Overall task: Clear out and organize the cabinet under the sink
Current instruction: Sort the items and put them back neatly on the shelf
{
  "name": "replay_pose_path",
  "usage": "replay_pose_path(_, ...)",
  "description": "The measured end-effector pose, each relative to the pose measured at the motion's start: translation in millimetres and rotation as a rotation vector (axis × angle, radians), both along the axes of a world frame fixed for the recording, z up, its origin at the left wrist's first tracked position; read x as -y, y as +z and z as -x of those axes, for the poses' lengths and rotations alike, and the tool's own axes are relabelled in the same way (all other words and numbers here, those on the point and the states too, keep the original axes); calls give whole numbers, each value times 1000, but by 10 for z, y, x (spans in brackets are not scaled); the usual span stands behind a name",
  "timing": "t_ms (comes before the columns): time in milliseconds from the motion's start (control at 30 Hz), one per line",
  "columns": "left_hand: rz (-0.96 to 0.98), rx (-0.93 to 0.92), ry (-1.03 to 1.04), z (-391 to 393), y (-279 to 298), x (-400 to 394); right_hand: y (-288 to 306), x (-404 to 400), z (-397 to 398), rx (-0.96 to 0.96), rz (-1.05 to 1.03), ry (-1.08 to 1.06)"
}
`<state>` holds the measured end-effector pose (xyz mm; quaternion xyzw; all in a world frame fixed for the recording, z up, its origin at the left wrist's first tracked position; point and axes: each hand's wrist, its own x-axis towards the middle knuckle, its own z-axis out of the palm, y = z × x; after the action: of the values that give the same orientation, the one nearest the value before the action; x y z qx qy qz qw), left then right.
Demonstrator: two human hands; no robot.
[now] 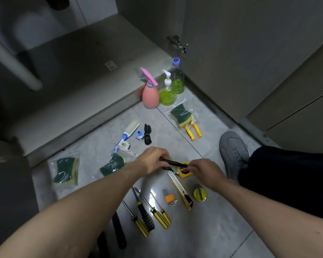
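You hold a slim black tool [174,162] above the floor [222,229], over the yellow tape measure [184,170]. Your left hand [153,160] pinches one end and your right hand [203,171] the other, fingers curled on it. It looks light and rigid; what it is cannot be told. Grip mid-shaft for one-handed carrying.

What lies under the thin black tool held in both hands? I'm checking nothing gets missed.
Beneath the thin black tool, gripped by left hand and right hand, lies a yellow tape measure on the grey tiled floor. The hands cover part of it.
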<state>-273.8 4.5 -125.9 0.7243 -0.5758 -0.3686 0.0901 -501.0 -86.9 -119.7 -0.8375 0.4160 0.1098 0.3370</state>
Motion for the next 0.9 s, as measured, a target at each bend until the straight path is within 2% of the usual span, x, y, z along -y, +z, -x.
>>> replay_pose_path(100, -74, 88, 193, -16, -8, -205, -51, -61, 341, 35, 41, -378)
replay_pose_path(167, -139, 107, 316, -22, -36, -445, -80, -169, 476, -56, -37, -552)
replay_pose_path(200, -189, 117, 351, -38, -47, -566, -107, -210, 502, -164, -82, -570)
replay_pose_path(300, -333, 93, 414, -149, -81, -915, -160, -290, 420, -410, -124, -495)
replay_pose_path(400, -375, 45, 532, -308, -83, -1107, -197, -268, 313, -499, -63, -334)
replay_pose_path(500, -395, 105, 644, -454, -69, -1283, -237, -242, 286, -589, 59, -149)
replay_pose_path(600, -391, 198, 710, -551, -22, -1416, -214, -116, 189, -562, 178, -21)
replay_pose_path(667, -318, 274, 778, -589, -1, -1459, -133, 22, 16, -522, 215, 35)
replay_pose_path(800, -113, 371, 803, -668, -75, -1429, 29, 230, -576, -354, 142, 34)
replay_pose_path(900, -100, 306, 752, -723, -191, -1363, 154, 291, -1123, -239, 101, 127)
